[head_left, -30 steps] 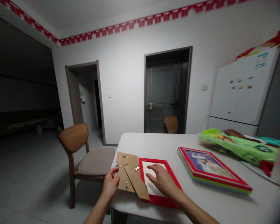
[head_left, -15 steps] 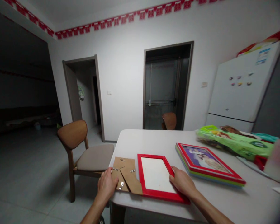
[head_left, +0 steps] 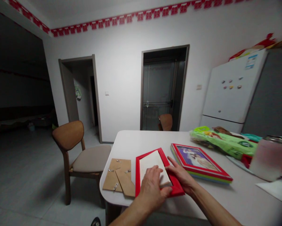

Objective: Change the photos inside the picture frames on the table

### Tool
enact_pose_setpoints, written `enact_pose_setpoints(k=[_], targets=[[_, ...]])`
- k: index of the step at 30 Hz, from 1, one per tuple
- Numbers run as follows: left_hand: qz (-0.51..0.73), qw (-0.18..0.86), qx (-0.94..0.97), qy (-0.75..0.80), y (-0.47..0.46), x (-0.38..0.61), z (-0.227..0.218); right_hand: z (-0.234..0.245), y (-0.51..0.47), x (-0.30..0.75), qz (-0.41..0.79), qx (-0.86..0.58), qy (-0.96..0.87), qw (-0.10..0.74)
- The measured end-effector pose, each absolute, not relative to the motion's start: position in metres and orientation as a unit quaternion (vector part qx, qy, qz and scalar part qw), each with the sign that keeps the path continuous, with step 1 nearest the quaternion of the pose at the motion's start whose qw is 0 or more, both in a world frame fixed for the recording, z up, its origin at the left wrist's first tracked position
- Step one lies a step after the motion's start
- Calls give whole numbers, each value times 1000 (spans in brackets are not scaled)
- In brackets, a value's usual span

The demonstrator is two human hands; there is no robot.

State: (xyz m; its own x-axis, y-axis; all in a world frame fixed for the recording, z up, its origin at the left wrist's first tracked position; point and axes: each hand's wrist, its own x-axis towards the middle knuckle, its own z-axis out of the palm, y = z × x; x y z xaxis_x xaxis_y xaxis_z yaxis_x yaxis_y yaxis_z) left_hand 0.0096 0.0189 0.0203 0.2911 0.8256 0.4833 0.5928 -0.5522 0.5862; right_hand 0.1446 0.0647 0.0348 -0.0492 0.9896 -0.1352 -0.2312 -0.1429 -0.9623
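A red picture frame lies face down, turned a little on the table. Inside it, a white board sits askew, with its lower right edge raised slightly. My left hand reaches over the board, fingers on its face and thumb by its lower edge. On the frame's right side, my right hand is closed around the red border, thumb raised along it. A brown backing board with metal clips and a stand leg lies flat to the left, touched by neither hand.
Stacked frames, the top one red with a photo, lie on the white table to the right. Beyond them are a green plastic package and a pinkish jar. A wooden chair stands left of the table.
My left hand has left the brown backing board and moved right onto the white board. The frame has turned, and the white board now sits crooked in it. My right hand stays on the frame.
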Motion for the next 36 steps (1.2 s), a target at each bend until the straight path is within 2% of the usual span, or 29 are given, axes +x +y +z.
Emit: enact_pose_setpoints(k=[4, 7, 10, 12, 14, 20, 27, 33, 36], targets=[[395, 78, 811, 425, 23, 13, 38, 33, 70, 148, 572, -465, -449, 506], [470, 63, 747, 466, 28, -13, 46, 20, 80, 158, 499, -523, -497, 479], [521, 123, 625, 568, 34, -51, 41, 1, 91, 171, 339, -631, -574, 397], [510, 172, 571, 620, 37, -74, 29, -9, 97, 179, 228, -675, -614, 339], [489, 192, 553, 647, 39, -90, 14, -17, 101, 185, 169, -691, -630, 312], [414, 209, 556, 690, 43, -102, -21, -28, 102, 190, 103, -702, -648, 275], [332, 169, 622, 689, 35, -102, -20, -34, 101, 190, 34, -692, -690, 209], [302, 131, 653, 682, 26, -101, -13, -27, 96, 186, 32, -676, -703, 218], [295, 119, 662, 679, 25, -99, -12, -21, 91, 174, 3, -647, -715, 266]])
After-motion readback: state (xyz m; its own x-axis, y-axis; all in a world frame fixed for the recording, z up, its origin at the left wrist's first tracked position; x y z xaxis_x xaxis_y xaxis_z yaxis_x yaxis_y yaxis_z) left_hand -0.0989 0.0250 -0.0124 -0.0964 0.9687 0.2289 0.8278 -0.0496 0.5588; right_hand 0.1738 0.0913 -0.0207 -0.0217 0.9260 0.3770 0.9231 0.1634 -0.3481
